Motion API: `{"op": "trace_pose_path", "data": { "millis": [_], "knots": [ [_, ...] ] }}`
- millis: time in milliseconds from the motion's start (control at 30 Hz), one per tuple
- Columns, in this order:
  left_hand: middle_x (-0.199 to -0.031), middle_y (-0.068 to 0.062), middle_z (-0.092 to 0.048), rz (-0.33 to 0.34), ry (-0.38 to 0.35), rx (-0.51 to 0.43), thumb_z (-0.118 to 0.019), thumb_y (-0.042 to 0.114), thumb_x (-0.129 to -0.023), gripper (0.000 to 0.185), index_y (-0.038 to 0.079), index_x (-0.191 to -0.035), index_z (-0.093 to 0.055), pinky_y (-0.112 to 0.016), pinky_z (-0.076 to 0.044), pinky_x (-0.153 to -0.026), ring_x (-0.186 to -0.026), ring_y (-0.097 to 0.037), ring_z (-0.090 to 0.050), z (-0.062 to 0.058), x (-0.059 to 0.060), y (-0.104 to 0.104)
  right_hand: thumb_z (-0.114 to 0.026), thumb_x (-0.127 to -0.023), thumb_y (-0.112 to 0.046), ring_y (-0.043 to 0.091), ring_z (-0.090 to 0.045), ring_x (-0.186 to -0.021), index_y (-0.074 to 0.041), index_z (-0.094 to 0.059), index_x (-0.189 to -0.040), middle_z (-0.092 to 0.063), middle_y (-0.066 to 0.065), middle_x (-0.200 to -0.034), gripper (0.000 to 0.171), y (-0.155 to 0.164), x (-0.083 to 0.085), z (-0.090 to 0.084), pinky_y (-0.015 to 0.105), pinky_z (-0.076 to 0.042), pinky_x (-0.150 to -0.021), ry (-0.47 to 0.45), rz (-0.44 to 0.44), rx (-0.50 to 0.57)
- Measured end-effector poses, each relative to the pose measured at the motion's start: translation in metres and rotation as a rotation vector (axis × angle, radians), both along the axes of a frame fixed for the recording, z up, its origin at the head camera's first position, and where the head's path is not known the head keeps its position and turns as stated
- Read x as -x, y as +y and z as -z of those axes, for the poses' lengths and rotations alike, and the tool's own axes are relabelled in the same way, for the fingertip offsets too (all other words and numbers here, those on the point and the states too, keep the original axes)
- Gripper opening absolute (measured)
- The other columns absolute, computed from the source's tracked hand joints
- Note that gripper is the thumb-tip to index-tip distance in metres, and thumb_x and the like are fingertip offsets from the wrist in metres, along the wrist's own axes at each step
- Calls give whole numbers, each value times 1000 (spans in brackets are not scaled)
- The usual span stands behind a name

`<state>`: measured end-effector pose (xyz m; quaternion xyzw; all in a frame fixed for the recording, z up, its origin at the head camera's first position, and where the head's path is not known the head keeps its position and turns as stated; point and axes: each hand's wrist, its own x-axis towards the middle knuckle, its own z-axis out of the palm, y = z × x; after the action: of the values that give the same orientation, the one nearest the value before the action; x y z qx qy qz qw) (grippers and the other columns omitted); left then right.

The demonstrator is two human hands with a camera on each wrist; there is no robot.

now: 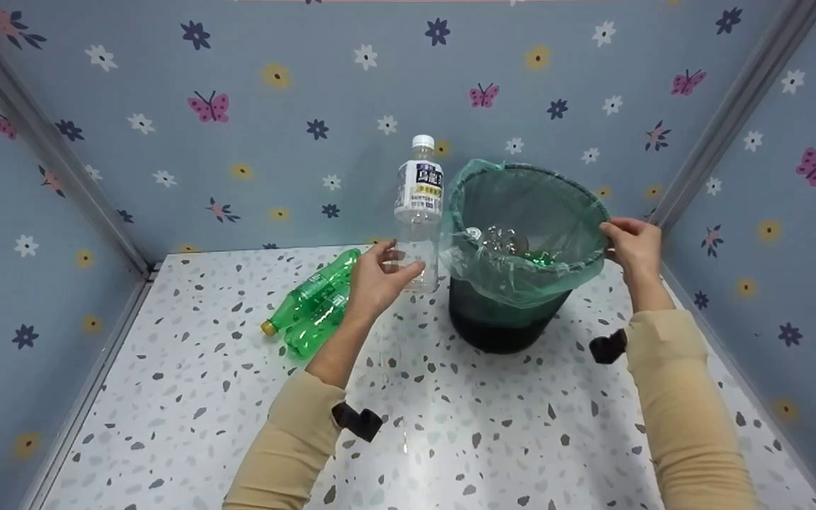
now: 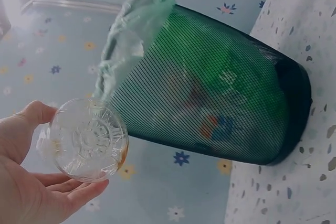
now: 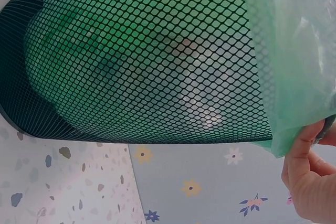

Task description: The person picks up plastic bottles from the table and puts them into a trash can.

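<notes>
My left hand (image 1: 377,278) grips a clear plastic bottle (image 1: 420,227) by its lower part, upright, with a white cap and a printed label. In the left wrist view the bottle's round base (image 2: 90,139) faces the camera, thumb and fingers around it. Just right of the bottle stands a black mesh trash bin (image 1: 503,329) lined with a green bag (image 1: 528,290). At the bin's right rim my right hand (image 1: 636,244) pinches the edge of the bag; the right wrist view shows those fingers (image 3: 304,148) on the folded liner (image 3: 294,61).
Two green plastic bottles (image 1: 302,304) lie on the speckled table (image 1: 202,397), left of the left forearm. Clear and green bottles (image 1: 503,241) lie inside the bin. Patterned panels (image 1: 337,92) enclose the back and both sides.
</notes>
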<state>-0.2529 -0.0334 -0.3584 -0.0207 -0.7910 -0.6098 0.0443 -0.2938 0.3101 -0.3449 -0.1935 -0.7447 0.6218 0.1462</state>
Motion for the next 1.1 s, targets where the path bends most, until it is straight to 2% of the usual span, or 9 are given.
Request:
{"op": "trace_pose_path", "data": {
  "millis": [233,433,533,700,833,933,1100],
  "knots": [
    [-107,-10,-59,94,36,58,-71,24,-74,62,1,-126,-47,-31,-48,-73,-90,-21,-57,-25,-10,11,-55,-87,-13,10,-53,-66,-2,-56,-100,-51,3,-82,17,-1,-1,0,14,-46,-51,0,-2,-2],
    [-109,-13,-57,175,44,119,-72,27,-73,66,-1,-126,-45,-28,-48,-74,-94,-22,-57,-45,-11,26,-54,-87,-13,12,-52,-68,-4,-55,-98,-50,4,-84,14,0,-1,0,14,-47,-53,-8,-9,-1],
    [-110,-12,-57,209,50,187,-73,30,-72,68,0,-126,-46,-27,-48,-74,-96,-20,-56,-55,-11,37,-55,-87,-12,12,-53,-68,-4,-56,-96,-50,4,-83,12,0,-1,0,15,-47,-52,4,-11,18],
    [-102,-9,-60,249,85,342,-72,35,-72,66,1,-124,-50,-25,-47,-70,-86,-14,-56,-70,-10,57,-56,-86,-12,13,-54,-67,-5,-56,-94,-51,3,-81,10,0,-1,0,15,-47,-51,22,-10,28],
    [-83,-3,-60,269,113,427,-72,36,-71,53,2,-110,-59,-22,-42,-57,-66,-11,-51,-78,-8,74,-55,-86,-12,12,-54,-67,-5,-56,-95,-51,3,-81,11,0,-2,0,15,-47,-52,18,-7,15],
    [-68,1,-52,269,106,485,-72,37,-70,43,5,-96,-62,-21,-36,-49,-55,-10,-43,-84,-6,85,-55,-87,-12,12,-53,-68,-4,-56,-96,-51,3,-81,12,0,-2,0,15,-47,-52,13,-8,10],
    [-70,1,-49,268,49,587,-71,39,-68,39,7,-84,-55,-22,-35,-47,-55,-11,-43,-93,-3,101,-54,-87,-12,13,-54,-69,-4,-56,-96,-51,4,-82,12,-1,0,1,14,-46,-51,6,-2,7]
  ]
}}
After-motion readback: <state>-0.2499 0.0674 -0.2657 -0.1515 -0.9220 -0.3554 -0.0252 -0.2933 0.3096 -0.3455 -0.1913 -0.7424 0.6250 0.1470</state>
